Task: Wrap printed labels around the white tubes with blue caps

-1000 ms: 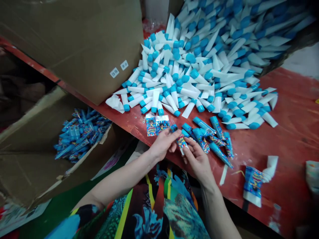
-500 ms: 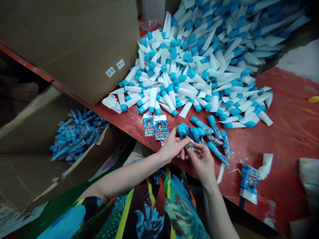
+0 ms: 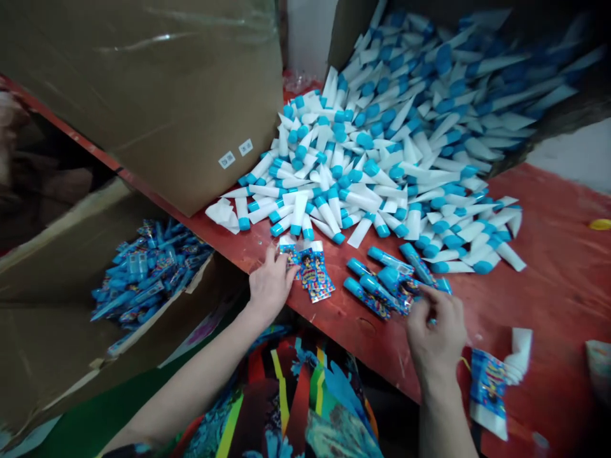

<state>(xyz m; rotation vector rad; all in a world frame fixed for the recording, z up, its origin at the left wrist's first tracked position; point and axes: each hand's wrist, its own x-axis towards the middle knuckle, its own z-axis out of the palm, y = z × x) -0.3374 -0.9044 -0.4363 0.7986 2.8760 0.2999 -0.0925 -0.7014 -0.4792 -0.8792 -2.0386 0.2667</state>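
A heap of white tubes with blue caps [image 3: 363, 165] spills across the red table [image 3: 548, 305]. Below it lie overlapping printed cards [image 3: 312, 275], with my left hand [image 3: 271, 284] beside them, its fingertips touching their left edge. Further right, several blue-capped tubes in printed packets [image 3: 377, 289] lie in a loose group. My right hand [image 3: 435, 331] is at the group's right end, its fingers bunched together. Those fingers hide whatever lies directly under them, so I cannot tell whether they hold a tube.
An open cardboard box [image 3: 62, 254] below the table's left edge holds many packaged blue tubes. A large cardboard box [image 3: 143, 108] stands at the table's back left. A packaged tube [image 3: 487, 394] and white scrap [image 3: 518, 356] lie at the right. Patterned clothing [image 3: 281, 407] fills the bottom.
My hands have moved apart from their position together over the table. The left went to the cards and the right to the tube group's right end. The cards now overlap, and the view has shifted.
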